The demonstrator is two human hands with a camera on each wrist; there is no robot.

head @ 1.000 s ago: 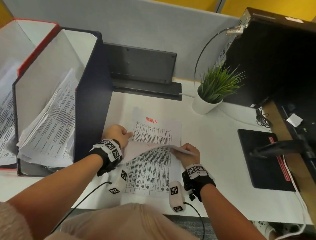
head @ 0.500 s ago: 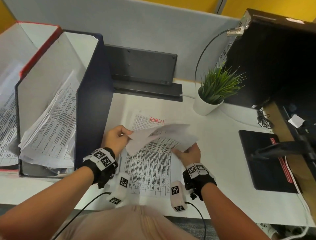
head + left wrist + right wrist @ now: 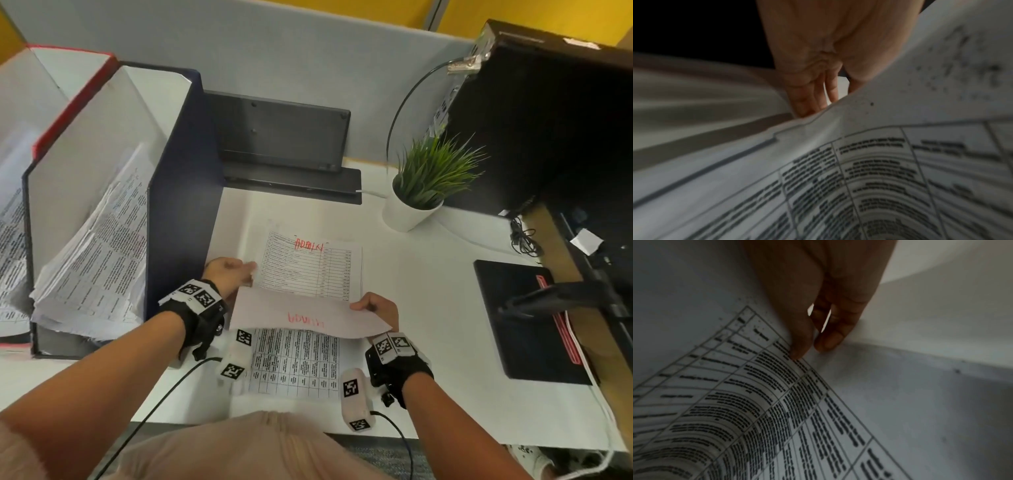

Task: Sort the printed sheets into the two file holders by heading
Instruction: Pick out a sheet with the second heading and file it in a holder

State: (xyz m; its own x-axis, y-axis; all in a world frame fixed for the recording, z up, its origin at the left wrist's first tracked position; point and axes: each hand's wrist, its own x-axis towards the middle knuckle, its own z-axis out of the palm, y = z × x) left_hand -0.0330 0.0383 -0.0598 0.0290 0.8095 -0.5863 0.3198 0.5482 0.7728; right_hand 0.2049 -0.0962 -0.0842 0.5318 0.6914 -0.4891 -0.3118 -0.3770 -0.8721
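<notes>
On the white desk (image 3: 428, 291) lies a small stack of printed sheets. Its top sheet (image 3: 301, 318) is folded back toward me, and red "ADMIN" writing shows through its reverse. My left hand (image 3: 229, 274) grips the sheet's left edge and my right hand (image 3: 375, 308) pinches its right edge. The sheet beneath (image 3: 308, 270) shows a table under a red "ADMIN" heading. The left wrist view shows my left fingers (image 3: 809, 97) behind the curled sheet (image 3: 900, 162). In the right wrist view my right fingers (image 3: 797, 345) pinch the sheet (image 3: 756, 402). A navy file holder (image 3: 185, 219) and a red-edged file holder (image 3: 73, 102) stand at the left, both with sheets inside.
A potted plant (image 3: 421, 192) stands behind the sheets to the right. A black device (image 3: 281, 137) leans on the grey partition. A black pad (image 3: 524, 318) and a dark cabinet (image 3: 548, 120) fill the right side. The desk's front edge is just below my wrists.
The top sheet's far edge, lifted earlier, has come over toward me, so its reverse faces up. The ADMIN sheet beneath is now uncovered. Both hands have kept hold of the sheet.
</notes>
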